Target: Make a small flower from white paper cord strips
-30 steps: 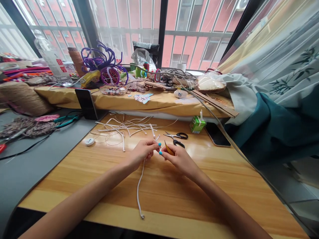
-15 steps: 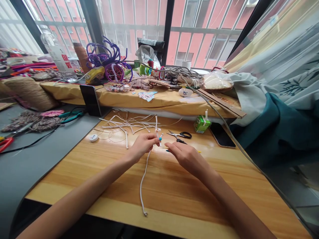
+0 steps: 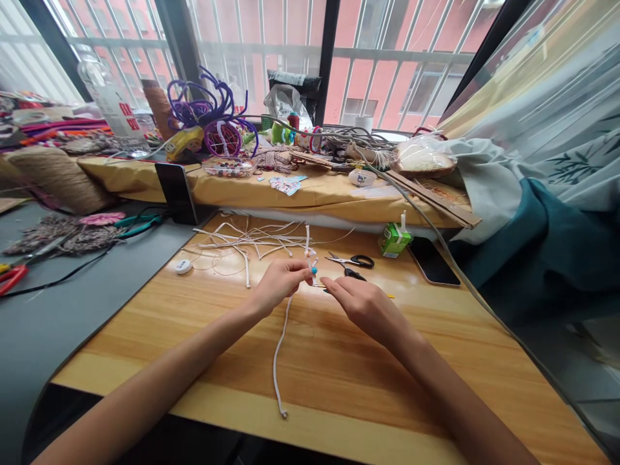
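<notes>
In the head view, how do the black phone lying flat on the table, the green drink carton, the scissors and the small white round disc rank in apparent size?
Largest to smallest, as they look:
1. black phone
2. scissors, close to the carton; their order is unsure
3. green drink carton
4. small white round disc

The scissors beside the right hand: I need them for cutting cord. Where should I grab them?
Take the scissors by the black handle loops at their right end, coming from the right. They lie flat on the table, blades pointing left toward the left hand and the cord.
</notes>
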`<state>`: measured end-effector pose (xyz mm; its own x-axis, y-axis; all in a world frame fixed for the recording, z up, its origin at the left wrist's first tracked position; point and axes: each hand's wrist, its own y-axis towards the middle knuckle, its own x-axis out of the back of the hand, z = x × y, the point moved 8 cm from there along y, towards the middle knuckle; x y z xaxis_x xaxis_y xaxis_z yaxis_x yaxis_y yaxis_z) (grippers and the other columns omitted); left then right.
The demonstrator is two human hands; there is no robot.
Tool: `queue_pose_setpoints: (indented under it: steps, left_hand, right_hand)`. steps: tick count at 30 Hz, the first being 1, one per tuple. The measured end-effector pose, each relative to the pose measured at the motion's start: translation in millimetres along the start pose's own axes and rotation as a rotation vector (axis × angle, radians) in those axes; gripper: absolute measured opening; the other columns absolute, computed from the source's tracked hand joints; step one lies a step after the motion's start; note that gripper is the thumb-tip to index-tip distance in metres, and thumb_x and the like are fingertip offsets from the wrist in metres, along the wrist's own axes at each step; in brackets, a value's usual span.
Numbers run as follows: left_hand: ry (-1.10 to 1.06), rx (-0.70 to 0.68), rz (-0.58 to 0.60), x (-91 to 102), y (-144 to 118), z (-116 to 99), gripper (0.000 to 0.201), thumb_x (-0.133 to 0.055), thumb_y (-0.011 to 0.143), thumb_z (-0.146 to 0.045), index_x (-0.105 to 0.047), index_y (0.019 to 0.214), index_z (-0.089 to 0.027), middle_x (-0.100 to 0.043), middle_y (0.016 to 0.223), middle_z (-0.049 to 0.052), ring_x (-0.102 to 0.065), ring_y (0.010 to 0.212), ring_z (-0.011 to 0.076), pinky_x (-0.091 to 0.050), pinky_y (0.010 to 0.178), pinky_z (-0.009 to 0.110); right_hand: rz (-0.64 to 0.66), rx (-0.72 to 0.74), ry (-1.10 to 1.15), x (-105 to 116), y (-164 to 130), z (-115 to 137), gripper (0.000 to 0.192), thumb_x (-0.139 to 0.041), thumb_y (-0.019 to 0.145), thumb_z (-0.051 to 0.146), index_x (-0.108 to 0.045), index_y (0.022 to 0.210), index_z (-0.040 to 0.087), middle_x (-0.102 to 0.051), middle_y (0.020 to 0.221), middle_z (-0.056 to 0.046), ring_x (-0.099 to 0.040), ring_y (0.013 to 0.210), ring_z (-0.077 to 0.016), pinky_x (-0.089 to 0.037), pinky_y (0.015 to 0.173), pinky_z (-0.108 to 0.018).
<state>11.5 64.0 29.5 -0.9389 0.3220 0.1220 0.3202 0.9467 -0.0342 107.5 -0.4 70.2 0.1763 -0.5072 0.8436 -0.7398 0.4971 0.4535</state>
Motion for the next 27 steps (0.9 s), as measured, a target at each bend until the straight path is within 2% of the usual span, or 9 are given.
queue_pose_setpoints:
  steps: [7,13,16,19,22,27]
  left_hand:
    - [-0.007,-0.002,0.018,-3.1,0.3,0.3,0.029,-0.055,0.070,-0.039,-0.053,0.058,-0.013,-0.030,0.037,-0.008,-0.025,0.035,0.0028,-0.017,0.036,0.017]
    - [-0.079,0.147,0.170,-16.8,-3.2,5.5,0.028,-0.057,0.069,-0.041,-0.056,0.065,-0.012,-0.038,0.043,-0.006,-0.031,0.038,0.0038,-0.021,0.036,0.017]
    - [-0.092,0.200,0.192,-17.2,-4.8,10.2,0.028,-0.056,0.069,-0.039,-0.055,0.062,-0.012,-0.048,0.052,-0.003,-0.031,0.039,0.0029,-0.021,0.037,0.017]
    - [-0.075,0.179,0.175,-15.3,-4.0,10.9,0.025,-0.056,0.068,-0.036,-0.054,0.061,-0.012,-0.054,0.059,-0.001,-0.034,0.042,0.0036,-0.023,0.038,0.017]
    - [-0.016,0.135,0.156,-14.5,-2.1,8.5,0.024,-0.056,0.067,-0.034,-0.053,0.058,-0.013,-0.054,0.057,-0.001,-0.035,0.045,0.0049,-0.025,0.041,0.018]
    - [0.056,0.015,0.147,-15.5,1.9,1.6,0.020,-0.055,0.067,-0.030,-0.055,0.057,-0.013,-0.056,0.056,-0.001,-0.045,0.054,0.0077,-0.035,0.055,0.020]
  right_hand:
    - [-0.019,-0.016,-0.006,3.0,0.6,1.2,0.026,-0.030,0.086,0.010,-0.056,0.087,0.013,-0.054,0.060,-0.001,-0.047,0.054,-0.0111,-0.029,0.049,-0.023]
    - [-0.061,-0.035,-0.006,7.1,-1.0,0.5,0.023,-0.034,0.086,0.010,-0.055,0.091,0.012,-0.059,0.071,-0.002,-0.049,0.060,-0.0101,-0.030,0.053,-0.023]
    - [-0.053,-0.059,-0.034,7.1,-0.6,-1.1,0.024,-0.033,0.085,0.010,-0.056,0.087,0.014,-0.057,0.071,-0.001,-0.045,0.058,-0.0099,-0.027,0.051,-0.024]
    - [-0.054,-0.062,-0.045,7.7,0.9,-1.5,0.026,-0.032,0.085,0.010,-0.057,0.082,0.016,-0.055,0.071,-0.002,-0.043,0.060,-0.0108,-0.026,0.054,-0.025]
    - [-0.025,-0.047,-0.003,4.8,2.0,-0.6,0.024,-0.035,0.084,0.011,-0.058,0.079,0.016,-0.054,0.068,-0.002,-0.043,0.063,-0.0122,-0.026,0.057,-0.025]
    - [0.111,-0.145,0.157,-7.7,1.6,-5.0,0.021,-0.039,0.082,0.012,-0.059,0.077,0.017,-0.055,0.069,-0.001,-0.044,0.063,-0.0113,-0.025,0.056,-0.024]
